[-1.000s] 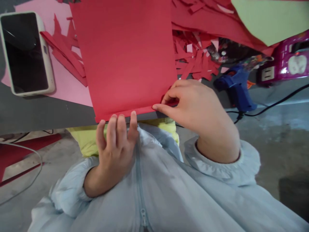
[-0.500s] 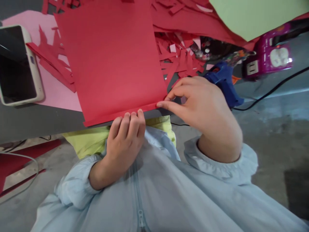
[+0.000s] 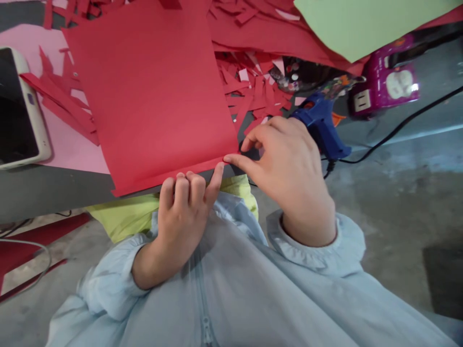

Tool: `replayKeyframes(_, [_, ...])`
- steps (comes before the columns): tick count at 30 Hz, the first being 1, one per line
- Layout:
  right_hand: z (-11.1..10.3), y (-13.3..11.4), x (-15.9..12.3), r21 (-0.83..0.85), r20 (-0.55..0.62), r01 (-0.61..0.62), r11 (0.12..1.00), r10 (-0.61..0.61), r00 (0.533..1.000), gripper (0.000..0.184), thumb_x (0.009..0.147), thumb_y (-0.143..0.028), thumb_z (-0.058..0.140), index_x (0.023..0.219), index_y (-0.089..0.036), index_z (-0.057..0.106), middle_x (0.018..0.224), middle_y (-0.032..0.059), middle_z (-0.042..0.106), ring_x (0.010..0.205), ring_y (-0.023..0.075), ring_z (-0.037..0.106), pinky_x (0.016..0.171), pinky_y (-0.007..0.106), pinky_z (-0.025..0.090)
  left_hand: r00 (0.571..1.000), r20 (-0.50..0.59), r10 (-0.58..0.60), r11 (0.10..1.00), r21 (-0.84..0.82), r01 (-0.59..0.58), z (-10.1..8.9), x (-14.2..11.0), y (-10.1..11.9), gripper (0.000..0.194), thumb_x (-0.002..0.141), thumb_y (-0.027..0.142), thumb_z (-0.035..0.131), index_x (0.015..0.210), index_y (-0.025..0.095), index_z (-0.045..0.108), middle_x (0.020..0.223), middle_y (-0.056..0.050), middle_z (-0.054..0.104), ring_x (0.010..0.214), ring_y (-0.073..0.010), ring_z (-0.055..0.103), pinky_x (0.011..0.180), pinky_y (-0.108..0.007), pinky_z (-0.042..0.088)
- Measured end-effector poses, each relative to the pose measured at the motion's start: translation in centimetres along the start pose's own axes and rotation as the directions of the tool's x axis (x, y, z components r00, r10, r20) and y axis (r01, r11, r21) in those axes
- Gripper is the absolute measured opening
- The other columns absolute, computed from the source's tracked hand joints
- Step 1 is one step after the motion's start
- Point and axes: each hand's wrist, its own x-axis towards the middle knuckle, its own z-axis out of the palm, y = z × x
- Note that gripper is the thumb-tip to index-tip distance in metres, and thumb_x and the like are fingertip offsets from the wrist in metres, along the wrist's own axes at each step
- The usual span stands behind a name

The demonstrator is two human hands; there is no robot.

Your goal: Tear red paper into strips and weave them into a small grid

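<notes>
Your red sheet [image 3: 152,96] lies on the bench [image 3: 61,188], its folded strip along the near edge. It looks like light, fairly stiff paper that creases easily, so press gently. Your left hand [image 3: 183,226] rests its fingers [image 3: 219,171] on the fold, gripping nothing. Your right hand [image 3: 289,164] pinches the fold's right end between thumb and fingers, a good place to hold without crumpling the middle.

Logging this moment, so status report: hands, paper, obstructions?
Left hand at fold, right hand at its right end. Red sheet: near edge folded over. Blue glue gun close beside right hand.
</notes>
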Motion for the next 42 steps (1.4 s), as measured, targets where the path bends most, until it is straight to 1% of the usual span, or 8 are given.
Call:
replayKeyframes(4, [-0.4, -0.1, -0.6, -0.062, 0.024, -0.017, 0.998, 0.018, 1.000, 0.028, 0.096, -0.048, 0.059, 0.096, -0.021, 0.065, 0.098, 0.0145, 0.066, 0.096, 0.0307, 0.058, 0.088, 0.042, 0.047, 1.000, 0.029, -0.009, 1.000, 0.025, 0.009, 0.0, 0.3, 0.5, 0.054, 0.094, 0.019, 0.063, 0.147, 0.027, 0.053, 0.096, -0.004, 0.062, 0.088, -0.0188, 0.055, 0.088, -0.035, 0.051])
replayKeyframes(8, [0.0, 0.3, -0.8, -0.093, 0.000, -0.071, 0.993, 0.071, 0.997, 0.031, 0.095, -0.052, 0.058, 0.090, -0.022, 0.063, 0.093, 0.0128, 0.065, 0.091, 0.0300, 0.057, 0.087, 0.042, 0.045, 0.999, 0.034, -0.026, 0.996, -0.081, 0.029, -0.4, 0.3, 0.2, 0.049, 0.096, 0.020, 0.061, 0.144, 0.024, 0.056, 0.101, -0.006, 0.062, 0.096, -0.0212, 0.056, 0.095, -0.039, 0.047])
replayKeyframes(14, [1.9, 1.2, -0.8, -0.027, -0.145, -0.071, 0.997, 0.066, 0.987, 0.047, 0.094, -0.064, 0.051, 0.079, -0.022, 0.062, 0.080, 0.0071, 0.058, 0.081, 0.0250, 0.052, 0.080, 0.041, 0.043, 0.997, 0.063, -0.037, 0.990, -0.137, 0.045, -1.4, -1.0, -1.7, 0.039, 0.099, 0.023, 0.056, 0.136, 0.014, 0.061, 0.109, -0.012, 0.066, 0.110, -0.0260, 0.058, 0.098, -0.042, 0.043])
replayKeyframes(18, [2.2, 1.4, -0.7, -0.031, -0.134, -0.084, 0.996, 0.079, 0.988, 0.049, 0.094, -0.066, 0.049, 0.078, -0.022, 0.061, 0.080, 0.0063, 0.054, 0.083, 0.0253, 0.049, 0.083, 0.042, 0.041, 0.996, 0.046, -0.072, 0.990, -0.115, 0.077, -1.6, -2.9, -3.5, 0.037, 0.097, 0.028, 0.060, 0.132, 0.017, 0.065, 0.113, -0.014, 0.067, 0.112, -0.0292, 0.059, 0.095, -0.044, 0.043])
replayKeyframes(29, [2.2, 1.9, -0.2, -0.044, -0.100, -0.089, 0.995, 0.085, 0.991, 0.036, 0.086, -0.054, 0.070, 0.076, -0.022, 0.055, 0.079, 0.0048, 0.051, 0.080, 0.0233, 0.044, 0.079, 0.039, 0.037, 0.927, 0.224, -0.300, 0.924, -0.176, 0.341, -2.7, -6.9, -6.9, 0.034, 0.099, 0.033, 0.054, 0.126, 0.023, 0.071, 0.102, -0.013, 0.068, 0.099, -0.0306, 0.059, 0.088, -0.049, 0.039])
replayKeyframes(33, [2.1, 2.1, 0.1, -0.015, -0.080, -0.054, 0.998, 0.053, 0.995, 0.034, 0.080, -0.045, 0.079, 0.072, -0.023, 0.054, 0.074, 0.0021, 0.048, 0.075, 0.0215, 0.043, 0.077, 0.039, 0.037, 0.882, 0.267, -0.388, 0.871, -0.208, 0.446, -2.4, -7.8, -7.5, 0.033, 0.098, 0.035, 0.054, 0.123, 0.025, 0.073, 0.099, -0.012, 0.067, 0.101, -0.0308, 0.059, 0.090, -0.050, 0.038])
replayKeyframes(37, [1.5, 0.5, -0.2, -0.024, -0.134, 0.003, 1.000, -0.006, 0.991, 0.019, 0.085, -0.036, 0.074, 0.080, -0.021, 0.063, 0.079, 0.0050, 0.052, 0.080, 0.0236, 0.046, 0.079, 0.040, 0.038, 0.924, 0.183, -0.336, 0.920, -0.147, 0.364, -2.0, -8.0, -7.5, 0.035, 0.099, 0.032, 0.052, 0.122, 0.020, 0.074, 0.095, -0.013, 0.068, 0.095, -0.0308, 0.059, 0.085, -0.048, 0.039])
replayKeyframes(42, [1.9, -4.5, -1.4, 0.031, -0.127, 0.346, 0.938, -0.340, 0.932, 0.025, 0.099, -0.026, 0.053, 0.093, -0.020, 0.077, 0.085, 0.0086, 0.056, 0.084, 0.0232, 0.045, 0.078, 0.038, 0.039, 0.935, 0.153, -0.320, 0.932, -0.125, 0.339, -2.0, -7.5, -7.0, 0.034, 0.099, 0.032, 0.052, 0.120, 0.016, 0.074, 0.092, -0.013, 0.068, 0.096, -0.0294, 0.059, 0.081, -0.044, 0.040])
